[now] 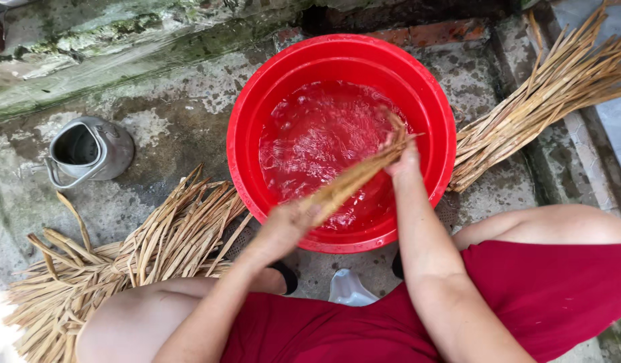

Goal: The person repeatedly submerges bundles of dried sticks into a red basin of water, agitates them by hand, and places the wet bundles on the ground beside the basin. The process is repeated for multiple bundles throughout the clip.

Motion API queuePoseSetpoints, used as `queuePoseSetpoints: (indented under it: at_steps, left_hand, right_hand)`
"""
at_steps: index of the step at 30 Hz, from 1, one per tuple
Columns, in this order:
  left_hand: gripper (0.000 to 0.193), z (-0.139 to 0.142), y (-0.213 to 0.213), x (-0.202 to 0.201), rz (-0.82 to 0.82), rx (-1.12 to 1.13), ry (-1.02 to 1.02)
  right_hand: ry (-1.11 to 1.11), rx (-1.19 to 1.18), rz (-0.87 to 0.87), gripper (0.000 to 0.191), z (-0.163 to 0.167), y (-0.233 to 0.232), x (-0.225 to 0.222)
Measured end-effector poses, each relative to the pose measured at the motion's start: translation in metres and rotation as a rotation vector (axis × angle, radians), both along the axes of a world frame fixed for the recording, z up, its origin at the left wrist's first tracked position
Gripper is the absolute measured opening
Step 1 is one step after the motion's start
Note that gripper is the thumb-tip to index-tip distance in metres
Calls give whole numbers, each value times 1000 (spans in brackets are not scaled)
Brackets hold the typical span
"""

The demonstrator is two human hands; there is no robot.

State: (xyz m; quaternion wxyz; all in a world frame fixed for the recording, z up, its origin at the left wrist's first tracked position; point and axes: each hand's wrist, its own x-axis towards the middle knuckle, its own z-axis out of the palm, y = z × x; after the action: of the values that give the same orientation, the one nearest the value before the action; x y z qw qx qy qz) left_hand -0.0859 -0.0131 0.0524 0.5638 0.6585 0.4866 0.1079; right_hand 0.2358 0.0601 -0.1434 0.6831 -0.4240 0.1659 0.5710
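I look down from the head camera at a round red basin (pixel 256 101) half full of rippling water, set on stained, mossy concrete. Everything else I place from this basin.

Over its near half, both hands hold one small bundle of tan dried leaf strips (pixel 356 178), stretched slantwise above the water. The left hand (pixel 288 225) sits at the basin's near rim, fingers clenched around the lower end of the bundle. The right hand (pixel 404 156) is further in, toward the basin's right side, fingers closed around the upper end, where loose tips fan out past the grip. The motion blurs the bundle, so I cannot tell whether it touches the water.

Left of the basin and nearer to me lies a big heap of the same strips (pixel 142 259), spreading by the knee. To the basin's right, a second sheaf (pixel 545 94) rests with its ends against the outer wall. Farther left stands a dented metal jug (pixel 89 151), apart from everything. Just below the near rim, between the knees in red cloth, a pale slipper toe (pixel 349 288) shows.

As I judge it, the risks are these: the dry strips may snap or fray if twisted hard between the two grips; loose tips could slip free and float off; vigorous movement could slop water over the near rim onto the heap and the slippery concrete.
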Motion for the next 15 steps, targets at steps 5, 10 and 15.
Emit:
queuePoseSetpoints:
  at_steps: [5,10,15]
  left_hand:
    - [33,-60,43,-29,155,-76,241]
    - [38,-139,23,13,-101,140,277]
    - [52,-117,-11,39,-213,-132,280]
  right_hand:
    - [19,54,273,83,50,-7,-75]
    - [-83,151,768,38,32,-17,-174]
    - [-274,-194,568,23,4,-4,-99]
